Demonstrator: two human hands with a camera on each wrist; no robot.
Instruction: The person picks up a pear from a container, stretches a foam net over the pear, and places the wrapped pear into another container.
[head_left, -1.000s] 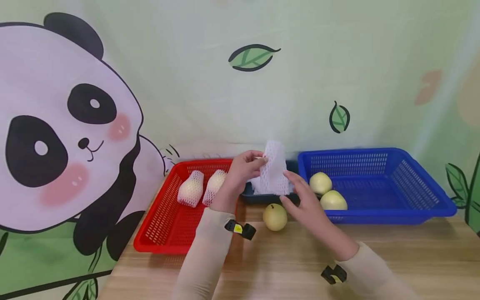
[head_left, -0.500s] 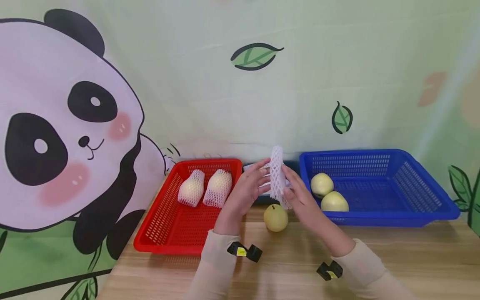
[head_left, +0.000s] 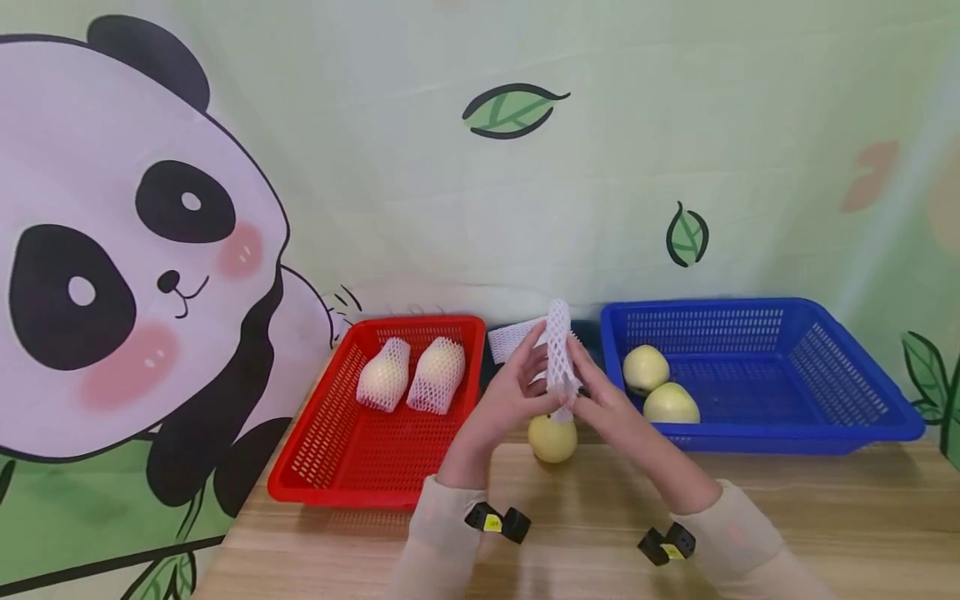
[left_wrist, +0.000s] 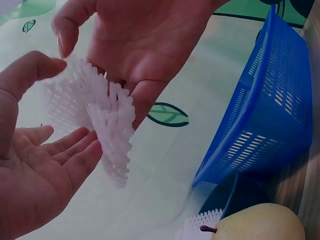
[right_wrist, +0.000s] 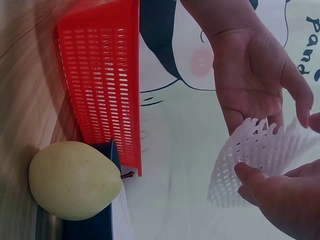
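Note:
A white foam net sleeve point(head_left: 558, 346) is held upright between both hands, above the table. My left hand point(head_left: 512, 396) holds it from the left, with thumb and fingertips at its edge. From the other side my right hand point(head_left: 611, 412) grips it, fingertips against the mesh in the right wrist view. The sleeve point(right_wrist: 260, 155) looks partly spread, its mouth edge showing toward the thumbs. Just below the hands a bare yellow pear point(head_left: 552, 440) sits on the table, its stem visible in both wrist views.
On the left, a red basket point(head_left: 360, 467) holds two pears in net sleeves point(head_left: 437, 375). A blue basket point(head_left: 750, 387) on the right has two bare pears point(head_left: 670, 404). Behind the hands stands a dark tray point(head_left: 588, 333) with more foam sleeves point(head_left: 513, 337).
The sleeve, flat toward the camera earlier, has turned edge-on and come slightly lower. My left hand has moved right, and both hands have closed in around it. The pears have stayed put.

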